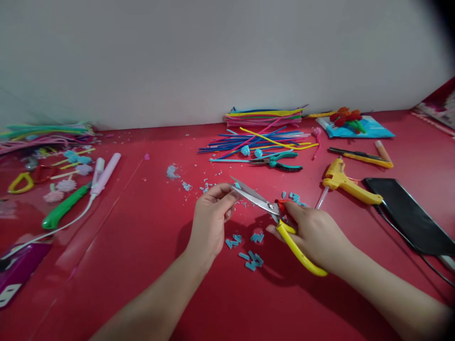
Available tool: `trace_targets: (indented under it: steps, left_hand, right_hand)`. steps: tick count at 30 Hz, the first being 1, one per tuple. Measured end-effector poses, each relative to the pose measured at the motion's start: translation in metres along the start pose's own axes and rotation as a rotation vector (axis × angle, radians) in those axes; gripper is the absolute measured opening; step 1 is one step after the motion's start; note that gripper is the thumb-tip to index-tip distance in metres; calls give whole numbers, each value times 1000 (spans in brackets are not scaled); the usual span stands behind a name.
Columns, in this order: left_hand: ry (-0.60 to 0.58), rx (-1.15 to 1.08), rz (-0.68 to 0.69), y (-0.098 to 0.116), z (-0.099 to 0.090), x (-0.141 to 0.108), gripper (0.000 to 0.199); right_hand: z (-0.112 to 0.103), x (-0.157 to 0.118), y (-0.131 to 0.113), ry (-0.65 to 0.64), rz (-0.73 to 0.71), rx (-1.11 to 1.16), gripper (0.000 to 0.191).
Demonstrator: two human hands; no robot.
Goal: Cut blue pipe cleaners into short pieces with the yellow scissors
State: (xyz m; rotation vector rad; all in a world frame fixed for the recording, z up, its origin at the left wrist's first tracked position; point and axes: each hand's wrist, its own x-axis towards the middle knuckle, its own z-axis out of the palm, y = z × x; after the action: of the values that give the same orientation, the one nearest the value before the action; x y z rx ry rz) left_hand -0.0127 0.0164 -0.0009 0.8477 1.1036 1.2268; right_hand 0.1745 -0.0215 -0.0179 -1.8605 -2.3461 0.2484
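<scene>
My right hand [313,227] is wrapped round the handles of a pair of scissors [259,201], one yellow and one red-orange. The scissor blades are parted and reach left to the fingertips of my left hand [213,220]. A small light-blue piece [237,186] is pinched between my left thumb and fingers, beside the blades. Below the scissors, small blue cut pieces [253,260] lie in little groups on the red table [142,284]. More blue pieces [295,196] lie behind my right hand, and fine blue fluff [172,171] is scattered beyond my left hand.
Pliers [273,162] lie by loose pipe cleaners [256,142] at the back. On the right are a yellow glue gun [348,182], a cutter knife [362,156] and a black phone [408,213]. A pink hair-iron-like tool [106,173] and a green-handled tool [66,208] lie left.
</scene>
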Motion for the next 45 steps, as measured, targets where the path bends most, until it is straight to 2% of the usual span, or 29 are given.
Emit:
trace_targets:
  steps: [18,45]
  left_hand:
    - [-40,-33,33,-1,-2,-1,5]
    - [-29,-94,18,-1,-1,0,8]
  right_hand:
    - [5,-1,0,12,-25,-38,34]
    - [8,-1,2,1,3,-41,35]
